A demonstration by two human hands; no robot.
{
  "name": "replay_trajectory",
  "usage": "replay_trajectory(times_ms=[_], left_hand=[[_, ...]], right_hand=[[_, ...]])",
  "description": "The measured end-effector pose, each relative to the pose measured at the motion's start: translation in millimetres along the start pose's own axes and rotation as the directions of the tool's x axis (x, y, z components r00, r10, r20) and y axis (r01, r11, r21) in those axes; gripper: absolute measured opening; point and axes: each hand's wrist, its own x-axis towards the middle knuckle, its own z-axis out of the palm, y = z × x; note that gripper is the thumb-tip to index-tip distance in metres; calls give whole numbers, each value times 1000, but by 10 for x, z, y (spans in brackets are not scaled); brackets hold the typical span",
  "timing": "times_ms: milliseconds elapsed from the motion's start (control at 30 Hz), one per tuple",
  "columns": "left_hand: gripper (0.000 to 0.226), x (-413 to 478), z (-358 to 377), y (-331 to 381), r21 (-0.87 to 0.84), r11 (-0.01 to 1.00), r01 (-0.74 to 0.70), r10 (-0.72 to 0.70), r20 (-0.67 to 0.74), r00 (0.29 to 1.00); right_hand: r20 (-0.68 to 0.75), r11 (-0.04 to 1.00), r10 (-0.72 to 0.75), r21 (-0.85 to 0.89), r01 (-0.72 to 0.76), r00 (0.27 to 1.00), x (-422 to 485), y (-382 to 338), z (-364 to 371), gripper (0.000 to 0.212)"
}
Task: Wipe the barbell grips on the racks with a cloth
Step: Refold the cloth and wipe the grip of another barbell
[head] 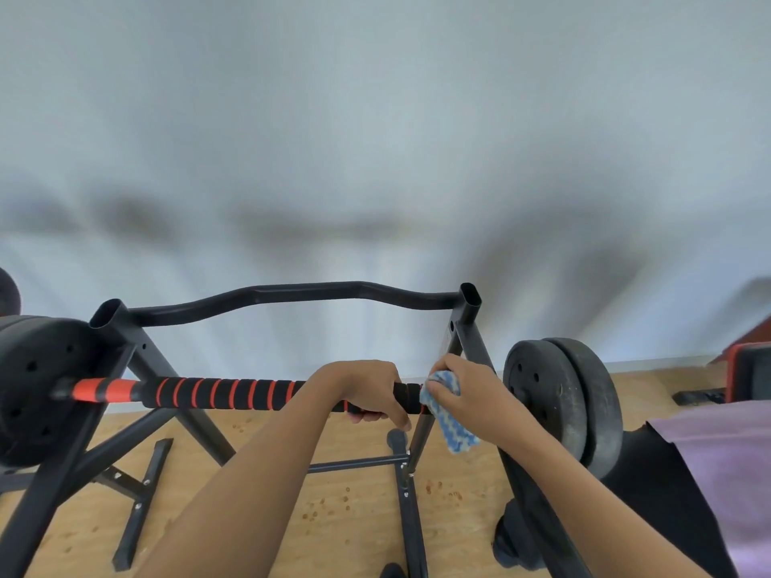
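A barbell lies across a black rack (pixel 467 314). Its grip (pixel 225 394) is black foam with red stripes, with a solid red sleeve at the left end. My left hand (pixel 367 390) is wrapped around the grip right of centre. Just to its right, my right hand (pixel 459 394) presses a blue and white zigzag cloth (pixel 446 415) against the bar's right end, near the rack's right upright. Part of the cloth hangs below the bar. The grip under both hands is hidden.
Black weight plates sit on both bar ends, left plates (pixel 37 390) and right plates (pixel 563 402). A curved black crossbar (pixel 292 292) joins the rack's uprights in front of a pale wall. The rack's legs spread over a wooden floor (pixel 333 515). A purple mat (pixel 730 473) lies at right.
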Motion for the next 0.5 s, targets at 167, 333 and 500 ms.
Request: replay_trajectory(times_ms=[167,333,500], left_hand=[[46,-3,-5,7,-22,1000,15,-15,-5,1000],[35,-32,35,27,16,1000,8,-7,-58,998],[34,-22,116,-1,143,989,23,4,-185,983]], right_hand=[[-15,999,-48,-14,47,999,-49,-48,21,23],[-85,997,-57,-59,52,995,10,-51,94,17],[-117,992,-70,-110,57,991,-10,-75,156,15]])
